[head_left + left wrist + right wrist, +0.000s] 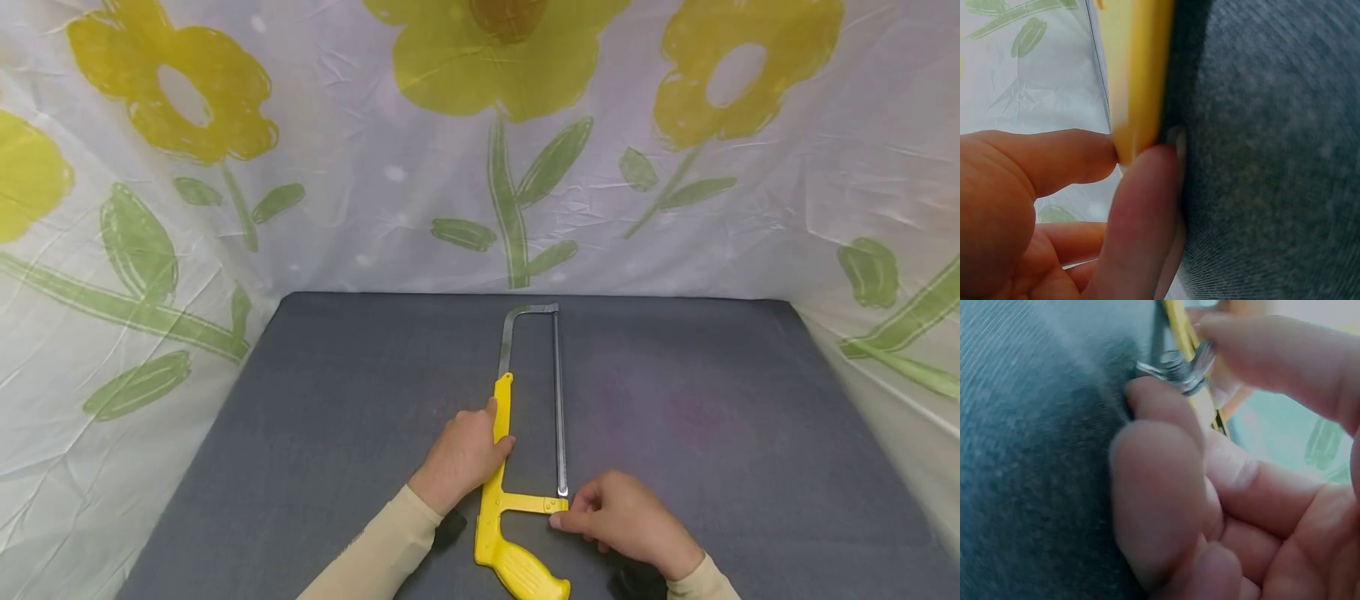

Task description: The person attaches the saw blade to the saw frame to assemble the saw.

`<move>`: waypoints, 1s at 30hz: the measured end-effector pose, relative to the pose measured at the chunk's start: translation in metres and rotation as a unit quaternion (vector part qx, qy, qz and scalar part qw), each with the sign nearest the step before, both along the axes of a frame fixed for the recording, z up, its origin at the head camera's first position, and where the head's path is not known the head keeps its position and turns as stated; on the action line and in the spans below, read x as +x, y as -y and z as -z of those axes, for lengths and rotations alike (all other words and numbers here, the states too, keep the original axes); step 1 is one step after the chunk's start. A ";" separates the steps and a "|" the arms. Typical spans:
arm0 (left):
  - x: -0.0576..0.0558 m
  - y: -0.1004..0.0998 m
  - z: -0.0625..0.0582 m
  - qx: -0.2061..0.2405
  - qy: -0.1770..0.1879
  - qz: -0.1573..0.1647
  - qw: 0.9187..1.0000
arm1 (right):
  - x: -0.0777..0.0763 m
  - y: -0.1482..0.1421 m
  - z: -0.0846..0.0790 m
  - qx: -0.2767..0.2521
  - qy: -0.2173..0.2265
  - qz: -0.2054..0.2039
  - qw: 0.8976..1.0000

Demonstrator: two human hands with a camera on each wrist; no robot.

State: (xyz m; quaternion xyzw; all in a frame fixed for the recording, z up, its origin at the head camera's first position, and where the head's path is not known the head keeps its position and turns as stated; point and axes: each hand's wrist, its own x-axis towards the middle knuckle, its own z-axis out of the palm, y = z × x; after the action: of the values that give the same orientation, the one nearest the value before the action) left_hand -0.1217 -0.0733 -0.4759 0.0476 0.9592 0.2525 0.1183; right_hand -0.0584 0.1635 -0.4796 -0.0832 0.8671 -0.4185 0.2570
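A hacksaw (491,500) with a yellow handle and a silver front bow lies on the dark table, its handle toward me. Its blade (559,400) runs along the right side. My left hand (459,458) pinches the yellow frame bar (1147,75) between thumb and fingers, partway up. At the near end of the blade, my right hand (630,518) has its thumb and a finger on a metal wing nut (1192,382), which sits on a threaded bolt. In the head view the right fingers hide that nut.
Dark grey cloth covers the table (337,375). A white curtain (337,208) printed with yellow flowers and green leaves hangs behind it and along both sides. Black wrist gear (636,581) shows under the right forearm.
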 end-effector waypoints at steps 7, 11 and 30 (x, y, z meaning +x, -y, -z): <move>-0.001 0.002 -0.002 0.010 -0.001 0.007 1.000 | -0.001 -0.005 0.003 -0.055 0.018 -0.017 0.998; -0.002 0.002 -0.003 0.009 0.006 0.007 1.000 | 0.000 -0.004 0.004 -0.063 0.018 -0.011 0.998; -0.007 0.006 -0.010 -0.005 0.009 0.016 1.000 | -0.002 0.019 -0.014 0.049 -0.001 0.037 0.998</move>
State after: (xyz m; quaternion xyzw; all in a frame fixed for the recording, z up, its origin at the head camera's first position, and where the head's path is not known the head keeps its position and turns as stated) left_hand -0.1285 -0.0791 -0.4663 0.0601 0.9585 0.2458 0.1315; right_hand -0.0599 0.1448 -0.4656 -0.0386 0.8891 -0.3851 0.2444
